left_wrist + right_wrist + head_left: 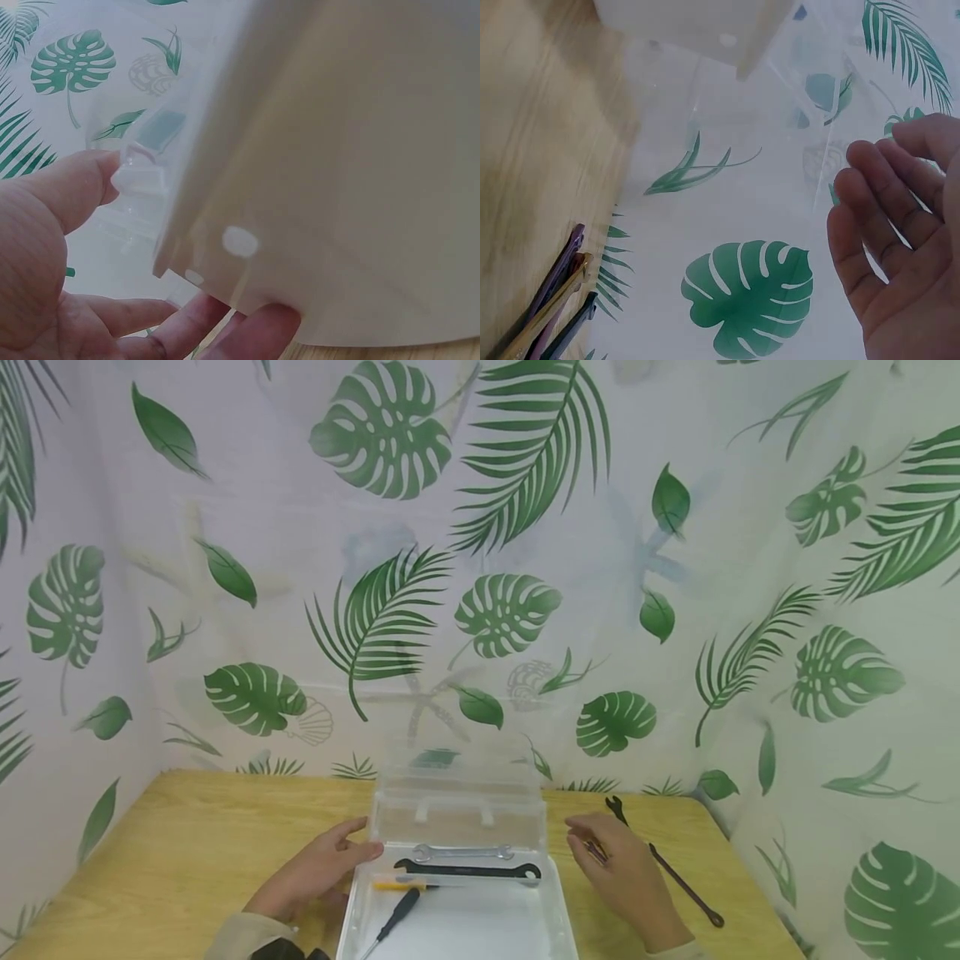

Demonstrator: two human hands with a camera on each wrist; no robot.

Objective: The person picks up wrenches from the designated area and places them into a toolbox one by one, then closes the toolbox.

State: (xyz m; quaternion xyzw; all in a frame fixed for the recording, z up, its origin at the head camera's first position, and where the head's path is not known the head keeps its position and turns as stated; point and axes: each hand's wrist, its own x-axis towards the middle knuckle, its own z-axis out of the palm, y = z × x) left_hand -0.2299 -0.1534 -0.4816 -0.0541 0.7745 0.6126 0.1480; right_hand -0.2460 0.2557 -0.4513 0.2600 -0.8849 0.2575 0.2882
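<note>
A white translucent plastic toolbox (567, 927) lies at the table's front with its clear lid (459, 793) raised behind. Inside, a silver open-end wrench (463, 853) and a black wrench (468, 869) lie across the back. Nearer are a screwdriver with a black handle (405, 906) and a tool with an orange handle (390, 886). My left hand (322, 867) grips the toolbox at its back left corner, thumb near the rim and fingertips (274, 326) against the lower edge. To the right of the toolbox my right hand (626, 872) hovers, fingers loosely bent, holding nothing.
More wrenches (686, 887) lie on the wooden table (225, 827) to the right, partly under my right hand in the head view; several wrench ends (574, 274) show in the right wrist view. A leaf-patterned curtain (480, 610) encloses the table's back and sides.
</note>
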